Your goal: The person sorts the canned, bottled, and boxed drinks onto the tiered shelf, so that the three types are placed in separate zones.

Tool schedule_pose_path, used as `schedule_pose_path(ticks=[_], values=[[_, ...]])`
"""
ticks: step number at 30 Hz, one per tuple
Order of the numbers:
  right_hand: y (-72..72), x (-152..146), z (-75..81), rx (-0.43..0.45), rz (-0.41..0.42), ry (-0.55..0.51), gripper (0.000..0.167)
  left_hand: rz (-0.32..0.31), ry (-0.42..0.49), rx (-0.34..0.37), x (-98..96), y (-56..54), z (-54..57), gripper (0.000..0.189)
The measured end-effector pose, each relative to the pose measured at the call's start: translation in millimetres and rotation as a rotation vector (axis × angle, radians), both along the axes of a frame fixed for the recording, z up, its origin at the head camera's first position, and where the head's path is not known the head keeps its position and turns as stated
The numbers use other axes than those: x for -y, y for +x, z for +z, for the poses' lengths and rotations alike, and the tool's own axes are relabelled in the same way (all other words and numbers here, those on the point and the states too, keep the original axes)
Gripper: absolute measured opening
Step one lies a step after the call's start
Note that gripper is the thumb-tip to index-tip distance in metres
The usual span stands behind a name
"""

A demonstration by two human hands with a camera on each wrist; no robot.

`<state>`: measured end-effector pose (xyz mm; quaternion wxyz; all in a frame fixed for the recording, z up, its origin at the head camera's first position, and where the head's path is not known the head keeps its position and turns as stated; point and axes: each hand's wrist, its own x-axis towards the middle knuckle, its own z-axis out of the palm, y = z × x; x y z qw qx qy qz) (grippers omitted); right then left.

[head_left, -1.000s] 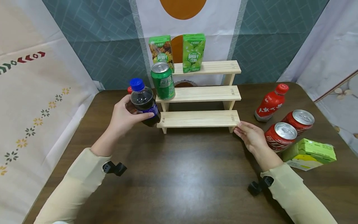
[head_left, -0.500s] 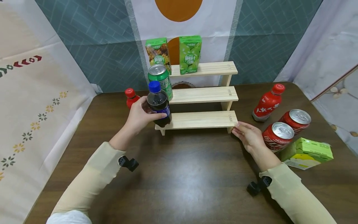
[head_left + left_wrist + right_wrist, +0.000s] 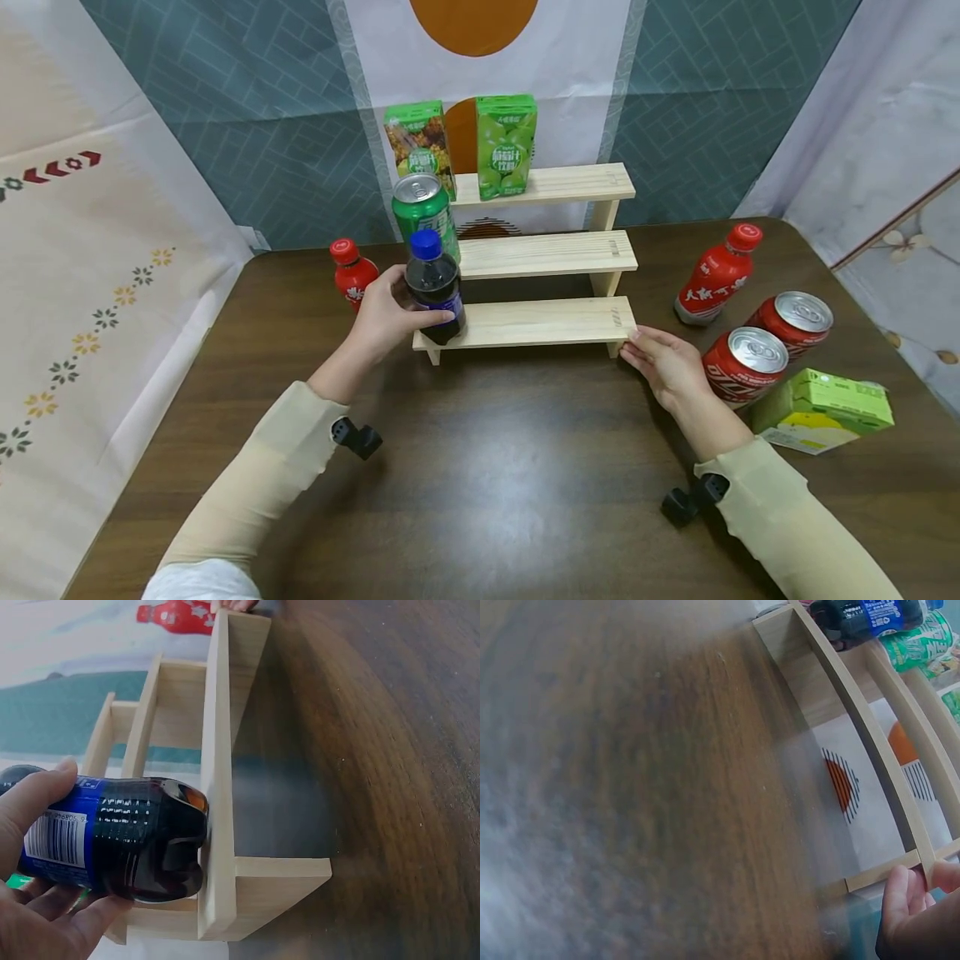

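My left hand (image 3: pixel 390 315) grips a dark cola bottle (image 3: pixel 435 287) with a blue cap and blue label, thumb across its front. The bottle stands upright at the left end of the bottom step of a three-tier wooden shelf (image 3: pixel 540 321). In the left wrist view the bottle's base (image 3: pixel 187 840) is right at the board's surface. At the shelf's right end, my right hand (image 3: pixel 663 367) pinches the bottom board's corner between thumb and fingers. A green soda can (image 3: pixel 422 208) is behind the bottle on the middle step. Two green juice cartons (image 3: pixel 506 150) stand on the top step.
Right of the shelf stand a red bottle (image 3: pixel 716 275), two red cans (image 3: pixel 746 362) and a green-yellow carton (image 3: pixel 825 408) lying on its side. Another red bottle (image 3: pixel 352 271) stands behind my left hand. A patterned cloth (image 3: pixel 300 125) hangs behind the brown table (image 3: pixel 480 500).
My left hand has carried the cola bottle rightward, from beside the shelf onto the left end of its bottom step. The right hand keeps its pinch on the board's corner.
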<state>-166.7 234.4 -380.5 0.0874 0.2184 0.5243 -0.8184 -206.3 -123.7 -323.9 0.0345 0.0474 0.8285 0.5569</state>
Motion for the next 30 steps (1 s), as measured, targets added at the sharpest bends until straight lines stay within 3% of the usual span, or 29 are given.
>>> schedule_pose_path(ticks=[6,20,30], values=[[-0.6,0.3,-1.0,-0.044,-0.004,-0.008,0.012,-0.016,0.056,-0.011,-3.9,-0.8,-2.7,0.073],[-1.1,-1.0,-2.4,-0.002,-0.014,-0.02,0.009,-0.025,0.011,-0.054,-4.8,0.1,-6.0,0.072],[-0.4,-0.7,-3.9,-0.058,-0.016,-0.024,0.013,-0.063,-0.013,-0.071,-1.6,0.8,-8.1,0.071]])
